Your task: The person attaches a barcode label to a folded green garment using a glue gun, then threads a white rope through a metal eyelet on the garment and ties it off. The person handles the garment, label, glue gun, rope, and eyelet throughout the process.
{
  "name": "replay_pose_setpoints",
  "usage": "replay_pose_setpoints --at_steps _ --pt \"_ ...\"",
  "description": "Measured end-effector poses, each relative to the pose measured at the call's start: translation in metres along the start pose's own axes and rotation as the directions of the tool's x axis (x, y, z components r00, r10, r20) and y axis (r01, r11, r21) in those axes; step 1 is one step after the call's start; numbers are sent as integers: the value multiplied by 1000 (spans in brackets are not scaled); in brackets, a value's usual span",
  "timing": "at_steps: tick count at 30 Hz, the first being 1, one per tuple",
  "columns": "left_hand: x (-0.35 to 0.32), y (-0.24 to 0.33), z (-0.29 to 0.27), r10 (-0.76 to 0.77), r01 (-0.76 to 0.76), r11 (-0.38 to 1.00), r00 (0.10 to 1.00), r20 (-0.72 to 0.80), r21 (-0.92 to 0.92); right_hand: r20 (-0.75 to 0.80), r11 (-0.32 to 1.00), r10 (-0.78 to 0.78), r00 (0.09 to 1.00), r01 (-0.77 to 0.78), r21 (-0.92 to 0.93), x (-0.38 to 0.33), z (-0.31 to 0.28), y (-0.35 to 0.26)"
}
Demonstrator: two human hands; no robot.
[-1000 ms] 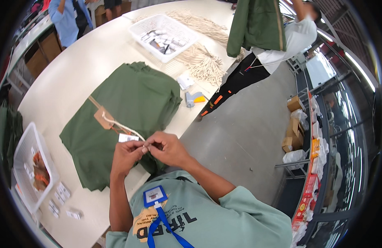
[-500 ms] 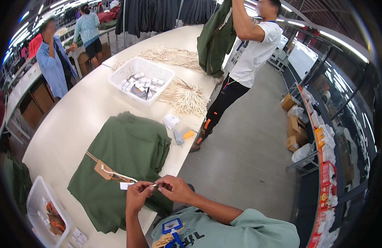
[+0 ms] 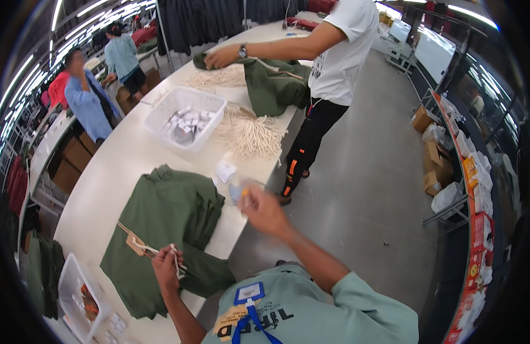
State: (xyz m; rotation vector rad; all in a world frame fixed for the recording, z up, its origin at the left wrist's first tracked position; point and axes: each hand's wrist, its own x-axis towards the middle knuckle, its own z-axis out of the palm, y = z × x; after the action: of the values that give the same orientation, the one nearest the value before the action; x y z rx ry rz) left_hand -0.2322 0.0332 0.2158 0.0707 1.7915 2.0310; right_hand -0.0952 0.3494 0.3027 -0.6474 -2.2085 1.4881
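A dark green garment (image 3: 167, 212) lies folded on the pale table in front of me. On it rests a brown tag (image 3: 135, 243), strung with thin tan string and a white cord. My left hand (image 3: 165, 268) is closed around the white cord (image 3: 176, 261), whose loose ends hang past the fingers. Over the table's right edge, my right hand (image 3: 266, 211) is at a small tool with a yellow-orange part and a blue-grey part (image 3: 235, 194). Motion smears its fingers, so the grip is unclear. A small white stack of labels (image 3: 225, 171) lies just beyond the tool.
A white basket (image 3: 153, 123) of small white packets stands farther up the table (image 3: 98, 200), beside bundles of cream cords (image 3: 250, 137). Another basket (image 3: 67, 278) sits at lower left. Across the table, a person (image 3: 345, 57) handles another green garment (image 3: 270, 94). Shelving (image 3: 474, 200) lines the right side.
My right hand has left the cord and moved forward and right to the small tool. My left hand keeps the cord, slightly to the left. The other person's garment has come down onto the table.
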Motion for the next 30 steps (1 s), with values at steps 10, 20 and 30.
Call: replay_pose_setpoints --at_steps 10,20,30 --pt "-17 -35 46 77 -83 997 965 -252 -11 143 953 -283 948 262 151 26 -119 -58" --pt "-47 -48 57 107 -65 989 932 -347 131 -296 397 -819 492 858 326 -28 -207 -137" --pt "-44 -48 87 159 -115 978 951 -265 172 -411 73 -880 240 921 382 -67 -236 -162"
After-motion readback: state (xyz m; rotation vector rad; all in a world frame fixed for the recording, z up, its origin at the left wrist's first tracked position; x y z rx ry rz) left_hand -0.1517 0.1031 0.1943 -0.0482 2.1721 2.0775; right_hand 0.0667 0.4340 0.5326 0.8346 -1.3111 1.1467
